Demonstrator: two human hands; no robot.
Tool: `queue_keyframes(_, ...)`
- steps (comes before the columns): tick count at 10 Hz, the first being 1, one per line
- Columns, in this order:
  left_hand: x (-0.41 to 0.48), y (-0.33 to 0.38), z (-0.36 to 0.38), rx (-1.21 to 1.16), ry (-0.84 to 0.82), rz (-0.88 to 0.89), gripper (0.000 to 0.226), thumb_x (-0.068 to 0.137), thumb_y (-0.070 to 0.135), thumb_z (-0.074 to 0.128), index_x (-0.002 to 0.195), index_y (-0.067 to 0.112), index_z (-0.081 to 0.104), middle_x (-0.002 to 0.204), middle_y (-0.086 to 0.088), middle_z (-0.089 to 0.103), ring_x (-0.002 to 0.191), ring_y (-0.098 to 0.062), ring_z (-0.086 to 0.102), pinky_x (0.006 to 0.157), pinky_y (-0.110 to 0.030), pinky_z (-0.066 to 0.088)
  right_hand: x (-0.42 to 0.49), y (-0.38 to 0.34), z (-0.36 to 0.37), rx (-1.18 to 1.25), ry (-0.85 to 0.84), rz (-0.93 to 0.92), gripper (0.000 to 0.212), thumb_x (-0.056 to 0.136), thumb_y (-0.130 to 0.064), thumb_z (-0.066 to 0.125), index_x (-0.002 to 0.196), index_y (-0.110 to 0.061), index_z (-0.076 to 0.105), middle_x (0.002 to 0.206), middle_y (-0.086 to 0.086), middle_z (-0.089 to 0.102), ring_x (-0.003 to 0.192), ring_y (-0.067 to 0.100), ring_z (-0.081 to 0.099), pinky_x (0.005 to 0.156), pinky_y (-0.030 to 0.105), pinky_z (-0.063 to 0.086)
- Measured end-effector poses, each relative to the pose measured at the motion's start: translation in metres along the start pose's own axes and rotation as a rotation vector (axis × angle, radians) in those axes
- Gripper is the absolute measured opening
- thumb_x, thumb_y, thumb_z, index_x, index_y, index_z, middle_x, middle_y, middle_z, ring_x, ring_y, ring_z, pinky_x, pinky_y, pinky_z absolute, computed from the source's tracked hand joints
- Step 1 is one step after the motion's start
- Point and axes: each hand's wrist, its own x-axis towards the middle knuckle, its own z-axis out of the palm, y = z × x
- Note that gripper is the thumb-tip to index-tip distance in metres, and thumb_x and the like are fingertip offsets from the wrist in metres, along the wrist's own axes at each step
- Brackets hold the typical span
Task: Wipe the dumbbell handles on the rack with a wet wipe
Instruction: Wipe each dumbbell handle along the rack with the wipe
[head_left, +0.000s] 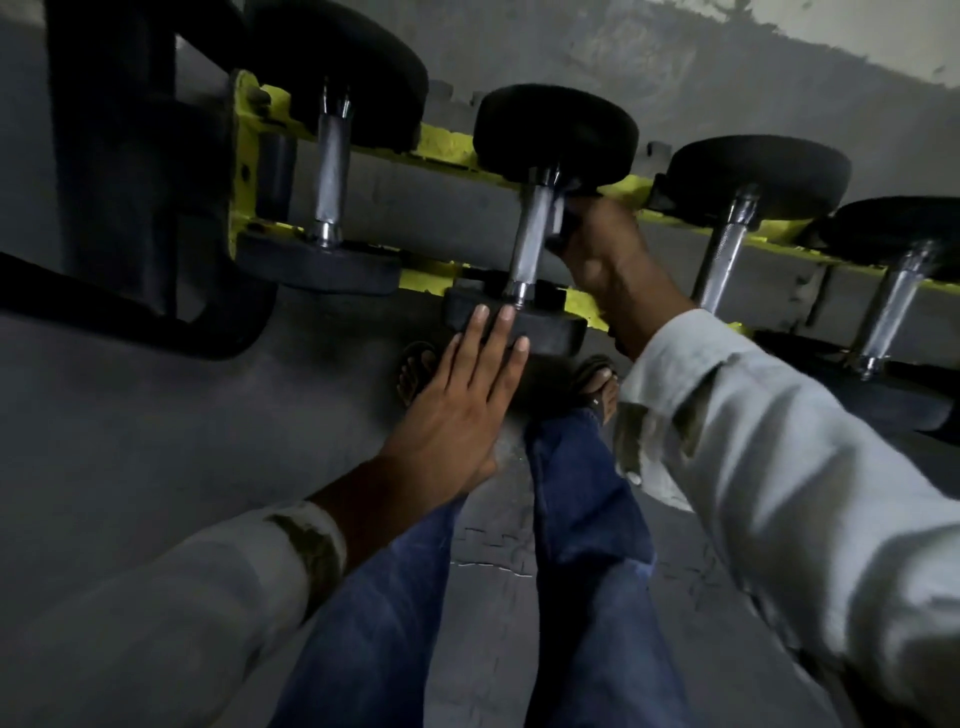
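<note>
Handle (530, 234) of the 2nd dumbbell (556, 132) from the rack's (447, 143) left end: stiff ridged steel, likely heavy, best rubbed in place. Right hand (602, 244) pinches a dark wad, probably the wipe (565, 228), against it; left hand (467, 395), fingers straight, steadies the near head.

A single wide-angle camera worn on the head looks forward and steeply down from close above the yellow rack (447, 143) of dumbbells (532, 234), the picture tilted so its rails slant, with the person's legs (587, 519) and the floor (156, 415) below.
</note>
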Motion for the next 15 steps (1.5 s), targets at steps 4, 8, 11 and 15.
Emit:
queue_keyframes(4,0.000,0.007,-0.006,0.018,0.016,-0.049,0.117,0.086,0.051,0.059,0.158,-0.004,-0.015,0.158,-0.035,-0.032,0.151,-0.053,-0.021,0.126,-0.056,0.011,-0.029,0.029,0.006,-0.563,0.345,-0.667,0.007,0.082,-0.011,0.068,0.078,-0.012,0.062,0.080,0.002,0.061,0.078,0.015,0.055,0.071,0.028,0.047)
queue_keyframes(8,0.001,0.012,-0.010,0.028,0.007,-0.093,0.115,0.085,0.049,0.057,0.158,-0.003,-0.014,0.158,-0.036,-0.032,0.151,-0.053,-0.019,0.126,-0.055,0.012,-0.033,0.008,0.016,-2.231,-0.451,-1.133,0.014,0.092,-0.015,0.054,0.094,-0.010,0.068,0.097,0.011,0.066,0.100,0.034,0.061,0.063,0.038,0.044)
queue_keyframes(11,0.001,0.017,-0.011,0.024,-0.012,-0.117,0.108,0.087,0.046,0.055,0.161,-0.002,-0.007,0.160,-0.035,-0.028,0.152,-0.052,-0.018,0.126,-0.055,0.011,-0.028,-0.004,0.048,-2.445,-0.657,-0.753,0.025,0.094,-0.022,0.056,0.115,-0.012,0.064,0.120,0.013,0.065,0.110,0.034,0.063,0.091,0.045,0.051)
queue_keyframes(15,0.001,0.024,-0.010,-0.003,-0.012,-0.153,0.118,0.086,0.055,0.056,0.157,-0.008,-0.015,0.158,-0.037,-0.030,0.151,-0.055,-0.018,0.125,-0.056,0.014,-0.053,0.031,-0.030,-1.073,-0.048,-0.381,0.016,0.085,-0.005,0.072,0.089,-0.016,0.060,0.084,0.002,0.067,0.077,0.019,0.062,0.070,0.029,0.048)
